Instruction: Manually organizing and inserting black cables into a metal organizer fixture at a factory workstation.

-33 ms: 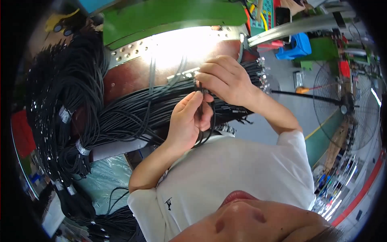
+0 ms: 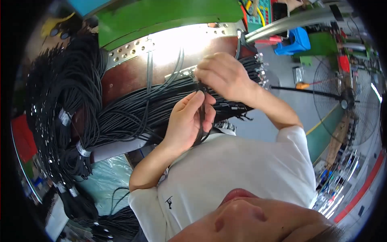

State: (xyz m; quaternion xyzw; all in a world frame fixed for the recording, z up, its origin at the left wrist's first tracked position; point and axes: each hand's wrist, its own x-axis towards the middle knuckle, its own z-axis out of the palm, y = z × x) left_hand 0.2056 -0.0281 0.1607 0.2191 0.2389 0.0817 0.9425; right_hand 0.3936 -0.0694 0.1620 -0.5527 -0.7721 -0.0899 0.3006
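My left hand is closed round a black cable, pinching it between thumb and fingers. The cable's upper end points toward my right hand, and its lower part hangs down past my left palm against the white shirt. My right hand sits just above, with curled, slightly blurred fingers at the cable's upper end. What its fingertips grip is hidden. Behind both hands lies a long bundle of black cables on the reddish-brown bench top. A small light-coloured strip is beside my right fingertips.
Thick coils of black cable, tied with silvery bands, hang at the left. A bright lamp glares below a green panel, near a perforated metal strip. A blue stool and a fan stand at the right.
My right fingers have shifted slightly and are now blurred. The cable's loop below my left hand has drawn in closer to the palm. The whole view has tilted a little.
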